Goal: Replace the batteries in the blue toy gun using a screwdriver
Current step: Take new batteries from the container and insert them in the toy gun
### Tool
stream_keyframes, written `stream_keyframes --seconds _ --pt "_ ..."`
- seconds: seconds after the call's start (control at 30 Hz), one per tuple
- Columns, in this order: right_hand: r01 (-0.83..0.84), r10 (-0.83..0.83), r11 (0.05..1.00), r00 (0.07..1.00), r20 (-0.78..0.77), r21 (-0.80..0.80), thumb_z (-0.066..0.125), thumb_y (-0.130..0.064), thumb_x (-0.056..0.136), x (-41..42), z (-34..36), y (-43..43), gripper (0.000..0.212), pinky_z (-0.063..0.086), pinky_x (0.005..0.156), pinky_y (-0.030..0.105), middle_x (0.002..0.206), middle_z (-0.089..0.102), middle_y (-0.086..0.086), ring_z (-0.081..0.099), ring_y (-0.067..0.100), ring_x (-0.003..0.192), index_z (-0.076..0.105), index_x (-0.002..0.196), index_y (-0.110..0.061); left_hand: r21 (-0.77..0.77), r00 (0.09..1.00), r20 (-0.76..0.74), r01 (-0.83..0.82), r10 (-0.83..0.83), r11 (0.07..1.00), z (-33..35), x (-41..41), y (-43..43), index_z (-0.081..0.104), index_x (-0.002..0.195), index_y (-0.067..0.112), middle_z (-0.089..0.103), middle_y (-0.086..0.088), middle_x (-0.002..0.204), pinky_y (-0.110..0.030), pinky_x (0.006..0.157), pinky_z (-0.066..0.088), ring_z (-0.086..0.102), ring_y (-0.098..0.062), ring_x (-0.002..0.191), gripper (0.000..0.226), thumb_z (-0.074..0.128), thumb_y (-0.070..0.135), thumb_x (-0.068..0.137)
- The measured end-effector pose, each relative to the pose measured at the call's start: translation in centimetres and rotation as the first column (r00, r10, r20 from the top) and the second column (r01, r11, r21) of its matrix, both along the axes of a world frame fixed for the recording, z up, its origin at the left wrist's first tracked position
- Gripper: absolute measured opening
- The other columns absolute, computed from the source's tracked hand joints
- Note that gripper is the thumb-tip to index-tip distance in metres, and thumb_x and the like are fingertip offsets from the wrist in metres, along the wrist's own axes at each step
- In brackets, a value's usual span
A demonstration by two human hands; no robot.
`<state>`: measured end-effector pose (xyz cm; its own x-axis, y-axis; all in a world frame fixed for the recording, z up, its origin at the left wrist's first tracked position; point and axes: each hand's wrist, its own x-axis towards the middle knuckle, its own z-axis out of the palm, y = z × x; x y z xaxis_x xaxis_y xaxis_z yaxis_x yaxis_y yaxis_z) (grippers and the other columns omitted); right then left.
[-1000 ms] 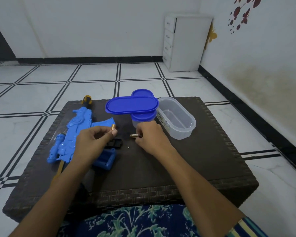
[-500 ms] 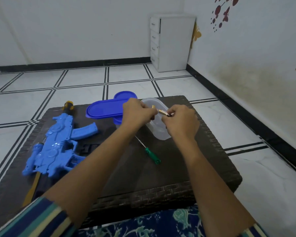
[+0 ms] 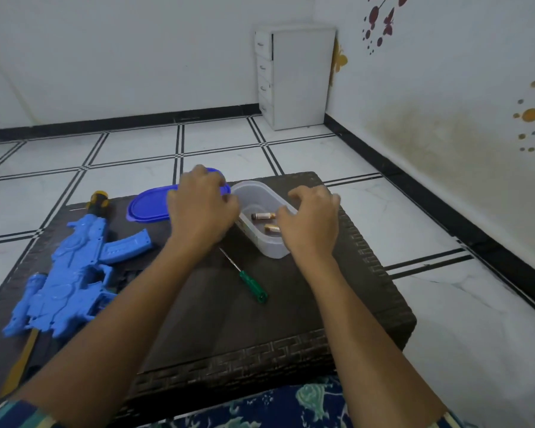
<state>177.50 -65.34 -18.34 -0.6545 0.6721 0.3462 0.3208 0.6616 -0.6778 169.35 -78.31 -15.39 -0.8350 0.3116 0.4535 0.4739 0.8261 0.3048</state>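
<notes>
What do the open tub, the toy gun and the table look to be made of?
Tub: translucent plastic, frosted finish; its walls look cloudy, not clear. Toy gun: moulded blue plastic, glossy, with light glints. Table: dark brown with a woven pattern along its edge, perhaps wicker or a plastic imitation; unclear which.

Blue toy gun (image 3: pixel 71 273) on a dark brown woven table (image 3: pixel 291 329) — green-handled screwdriver (image 3: pixel 247 281), blue lid (image 3: pixel 149 205), white floor (image 3: pixel 130 156) with black lines.

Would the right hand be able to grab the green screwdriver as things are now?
Probably yes. The right hand appears empty above the clear container, and the green screwdriver lies uncovered on the table, nearer the person, with nothing resting on it.
</notes>
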Motion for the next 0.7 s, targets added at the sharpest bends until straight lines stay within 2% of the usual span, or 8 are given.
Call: stream_keyframes --seconds 0.1,0.2,0.27,0.33,0.4,0.47,0.57,0.7 --pt "-0.026 0.030 0.986 0.999 0.026 -0.162 0.058 -0.022 0.092 0.3 0.0 0.3 0.035 0.042 0.079 0.029 0.122 0.061 0.007 0.053 0.026 0.116 0.061 0.125 -0.013 -0.144 0.975 0.207 -0.052 0.081 0.988 0.1 -1.8 -3.9 0.051 0.130 0.015 0.052 -0.009 0.134 -0.059 0.101 0.033 0.047 -0.034 0.120 0.067 0.048 0.059 0.080" --pt "-0.026 0.041 0.975 0.997 0.065 -0.219 0.059 -0.022 0.091 0.6 -0.1 -0.2 0.028 0.048 0.073 0.030 0.110 0.068 0.006 0.062 0.025 0.100 0.065 0.117 -0.013 -0.318 0.944 0.325 0.045 0.064 0.947 -0.9 -1.7 -6.1 0.051 0.122 0.024 0.054 0.000 0.131 -0.070 0.104 0.022 0.050 -0.027 0.119 0.076 0.045 0.080 0.070" --pt "-0.005 0.023 0.978 0.996 0.081 -0.210 0.059 -0.024 0.090 0.6 0.2 -0.4 0.025 0.048 0.070 0.030 0.107 0.069 0.005 0.063 0.023 0.094 0.066 0.113 -0.016 -0.400 0.959 0.276 0.057 0.061 0.915 -1.4 -1.1 -6.8 0.048 0.123 0.025 0.055 0.001 0.128 -0.069 0.103 0.025 0.052 -0.025 0.117 0.064 0.057 0.066 0.075" --pt "-0.002 0.024 0.981 0.994 0.108 -0.194 0.059 -0.025 0.091 0.6 0.2 -0.4 0.024 0.045 0.069 0.029 0.107 0.068 0.004 0.062 0.023 0.095 0.065 0.112 -0.017 -0.424 0.981 0.182 0.014 0.070 0.906 -1.4 -0.5 -7.0 0.053 0.121 0.021 0.059 -0.004 0.121 -0.063 0.100 0.034 0.054 -0.027 0.112 0.040 0.060 0.030 0.083" --pt "-0.004 0.027 0.982 0.992 0.120 -0.189 0.059 -0.025 0.092 0.6 0.1 -0.6 0.023 0.044 0.069 0.029 0.107 0.067 0.005 0.061 0.023 0.096 0.064 0.113 -0.016 -0.396 0.996 0.076 -0.020 0.054 0.918 -1.0 0.1 -7.1 0.060 0.113 0.015 0.065 -0.009 0.106 -0.051 0.085 0.048 0.059 -0.030 0.096 0.030 0.055 0.014 0.083" --pt "-0.007 0.023 0.986 0.995 0.094 -0.167 0.060 -0.026 0.092 0.7 -0.1 -0.7 0.023 0.050 0.075 0.033 0.107 0.066 0.004 0.061 0.023 0.098 0.065 0.111 -0.015 -0.277 0.999 -0.038 -0.034 0.024 0.960 0.0 1.0 -7.4 0.064 0.101 0.009 0.065 -0.011 0.087 -0.038 0.063 0.044 0.057 -0.029 0.074 0.020 0.052 0.010 0.085" --pt "0.014 -0.013 0.994 1.000 0.011 -0.111 0.060 -0.029 0.092 0.4 -0.1 -0.9 0.025 0.050 0.090 0.047 0.113 0.064 0.002 0.057 0.023 0.106 0.066 0.112 -0.016 -0.010 0.990 -0.138 -0.017 0.015 1.000 3.0 2.3 -7.3 0.070 0.096 0.008 0.068 -0.012 0.082 -0.032 0.064 0.036 0.059 -0.032 0.075 0.018 0.057 0.010 0.085" --pt "-0.032 -0.005 0.990 0.964 -0.265 -0.136 0.056 -0.032 0.095 0.5 0.7 -1.3 0.022 0.052 0.084 0.042 0.102 0.066 -0.001 0.059 0.017 0.099 0.068 0.107 -0.017 0.502 0.991 0.131 -0.033 -0.037 0.864 4.9 2.7 -4.2 0.072 0.089 0.021 0.066 0.005 0.071 -0.026 0.068 0.046 0.060 -0.012 0.070 0.007 0.068 0.021 0.083"
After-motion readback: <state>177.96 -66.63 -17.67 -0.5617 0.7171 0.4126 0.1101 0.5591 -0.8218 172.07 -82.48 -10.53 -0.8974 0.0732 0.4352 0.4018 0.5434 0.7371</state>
